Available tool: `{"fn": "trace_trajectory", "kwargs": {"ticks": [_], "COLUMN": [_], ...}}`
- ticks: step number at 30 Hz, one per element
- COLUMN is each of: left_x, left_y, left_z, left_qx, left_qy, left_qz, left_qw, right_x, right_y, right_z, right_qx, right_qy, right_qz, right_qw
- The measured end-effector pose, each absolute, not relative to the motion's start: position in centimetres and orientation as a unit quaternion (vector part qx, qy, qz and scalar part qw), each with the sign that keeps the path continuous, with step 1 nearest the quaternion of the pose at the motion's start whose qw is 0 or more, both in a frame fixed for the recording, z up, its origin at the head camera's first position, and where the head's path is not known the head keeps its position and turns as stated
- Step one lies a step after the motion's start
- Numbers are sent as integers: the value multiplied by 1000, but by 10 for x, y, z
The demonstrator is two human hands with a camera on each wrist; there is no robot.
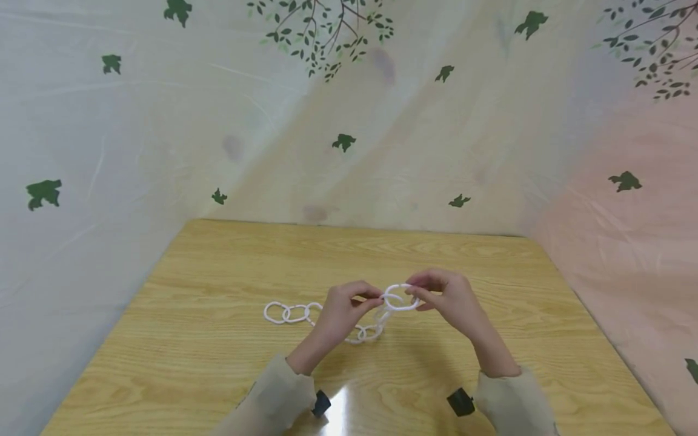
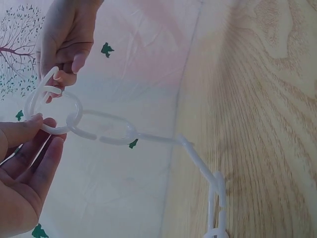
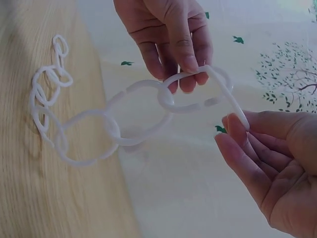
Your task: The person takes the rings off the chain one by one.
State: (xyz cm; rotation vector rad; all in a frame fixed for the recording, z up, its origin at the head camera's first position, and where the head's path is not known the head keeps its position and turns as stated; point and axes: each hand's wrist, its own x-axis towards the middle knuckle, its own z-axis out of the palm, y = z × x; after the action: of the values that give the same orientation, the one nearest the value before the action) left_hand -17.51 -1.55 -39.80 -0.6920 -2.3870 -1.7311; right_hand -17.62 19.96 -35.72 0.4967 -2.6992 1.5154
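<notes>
Over the middle of the table, my left hand (image 1: 346, 309) pinches a white plastic chain link (image 3: 184, 109) between thumb and fingers. My right hand (image 1: 449, 300) pinches another white link (image 3: 229, 92) by its edge. The two links cross each other in both wrist views; whether the right one's loop is fully closed I cannot tell. From the left hand's link a white chain (image 2: 106, 141) hangs down to the tabletop. Its far part (image 1: 286, 313) lies on the wood to the left, partly hidden behind my left hand and wrist.
The wooden table (image 1: 218, 375) reaches back to a pale cloth backdrop (image 1: 283, 151) printed with leaves and branches. Cloth also borders the table at left and right. A dark wrist device (image 1: 322, 403) shows by the left sleeve, another device (image 1: 460, 402) by the right.
</notes>
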Motion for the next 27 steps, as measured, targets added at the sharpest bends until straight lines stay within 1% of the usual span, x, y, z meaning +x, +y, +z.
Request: {"fn": "trace_trajectory", "kwargs": {"ticks": [9, 17, 27], "left_x": [-175, -175, -175], "left_y": [-16, -17, -19], "left_z": [-396, -394, -394], "left_qx": [-219, -218, -206], "left_qy": [-781, -783, -779], "left_qz": [-582, -580, -589], "left_qw": [57, 56, 58], "right_x": [-176, -175, -171], "right_y": [199, 199, 200], "right_z": [-364, -368, -370], "right_qx": [144, 158, 166], "right_qy": [-842, -837, -837], "right_qz": [518, 519, 514], "right_qw": [-53, -76, -84]}}
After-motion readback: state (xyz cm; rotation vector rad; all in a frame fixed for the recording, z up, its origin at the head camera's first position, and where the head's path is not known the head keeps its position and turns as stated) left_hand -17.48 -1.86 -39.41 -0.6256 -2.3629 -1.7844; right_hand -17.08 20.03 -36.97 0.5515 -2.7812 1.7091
